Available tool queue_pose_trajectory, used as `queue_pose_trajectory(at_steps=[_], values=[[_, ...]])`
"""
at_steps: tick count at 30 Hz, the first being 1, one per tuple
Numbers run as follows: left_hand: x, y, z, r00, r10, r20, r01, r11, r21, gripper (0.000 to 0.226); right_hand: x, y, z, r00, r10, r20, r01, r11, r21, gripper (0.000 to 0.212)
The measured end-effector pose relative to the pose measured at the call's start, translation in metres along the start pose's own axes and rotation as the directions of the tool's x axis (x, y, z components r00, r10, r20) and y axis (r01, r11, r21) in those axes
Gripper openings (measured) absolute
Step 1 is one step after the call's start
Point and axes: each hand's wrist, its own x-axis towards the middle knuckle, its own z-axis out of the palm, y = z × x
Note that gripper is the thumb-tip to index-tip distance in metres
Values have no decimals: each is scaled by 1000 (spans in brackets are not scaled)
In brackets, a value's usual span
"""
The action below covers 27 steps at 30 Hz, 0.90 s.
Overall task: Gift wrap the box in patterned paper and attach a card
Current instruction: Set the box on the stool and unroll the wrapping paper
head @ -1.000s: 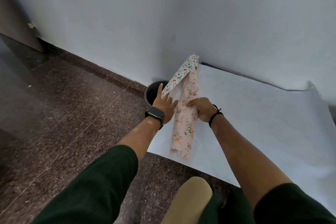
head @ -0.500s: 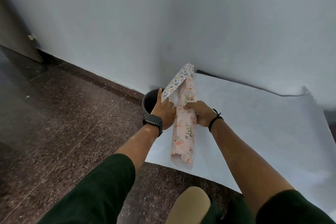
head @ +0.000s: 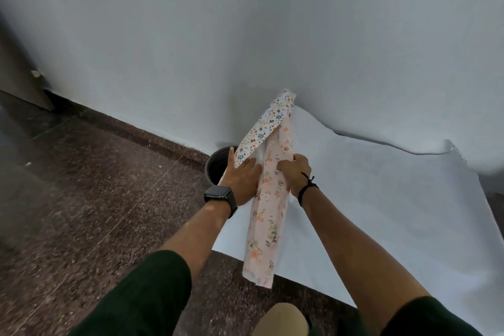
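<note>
Patterned paper roll point(head: 268, 210) stands between gripping right hand point(head: 296, 172) and flat-fingered left hand point(head: 244, 179).

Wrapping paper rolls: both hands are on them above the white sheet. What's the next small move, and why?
Probably draw the pink floral roll free with the right hand and lay it on the white sheet. The left hand holds back the egg-patterned roll, and no box is in view.

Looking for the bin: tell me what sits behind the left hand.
Behind the left hand stands a dark round bin by the wall. The hand and the patterned paper rolls cover part of it, and its inside is too dark to read.
</note>
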Motion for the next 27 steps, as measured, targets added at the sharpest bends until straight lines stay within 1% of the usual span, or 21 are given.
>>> queue_pose_trajectory(at_steps=[2, 4, 5, 7, 9, 11, 14, 15, 19, 21, 23, 27], values=[[3, 7, 1, 999, -45, -4, 45, 996, -71, 27, -3, 0, -1, 999, -26, -24, 26, 1000, -11, 33], [6, 10, -3, 996, -85, 19, 86, 992, -91, 38, -6, 0, -3, 1000, -4, 5, 4, 1000, 0, 34], [7, 11, -6, 994, -101, 28, 103, 991, -84, 44, -7, 0, -3, 999, 13, 42, -14, 1000, 17, 30], [8, 9, -10, 990, -131, 42, 134, 987, -84, 50, -11, -2, -3, 993, 37, 111, -43, 998, 52, 14], [9, 3, -11, 988, -142, 63, 147, 985, -90, 51, -12, -2, 1, 986, 40, 165, -52, 996, 71, 20], [11, -5, -9, 986, -137, 101, 145, 986, -84, 44, -11, -1, 8, 978, 52, 203, -62, 997, 46, 15], [13, -18, -3, 974, -118, 194, 134, 988, -74, 38, -4, 3, 21, 967, 77, 242, -79, 997, -5, 27], [14, -20, 1, 969, -109, 221, 127, 989, -69, 40, 0, 5, 25, 969, 70, 239, -66, 998, -24, 29], [12, -24, 10, 944, -101, 314, 112, 993, -19, 50, 10, 7, 35, 970, 77, 230, -63, 996, -67, 47], [12, -25, 14, 922, -120, 367, 127, 992, 4, 53, 15, 6, 34, 965, 95, 246, -77, 994, -83, 46], [11, -25, 18, 903, -130, 410, 130, 991, 29, 54, 19, 6, 31, 952, 123, 279, -112, 992, -55, 42], [9, -23, 21, 893, -143, 427, 115, 989, 91, 55, 22, 7, 24, 934, 148, 325, -156, 988, 1, 36]])
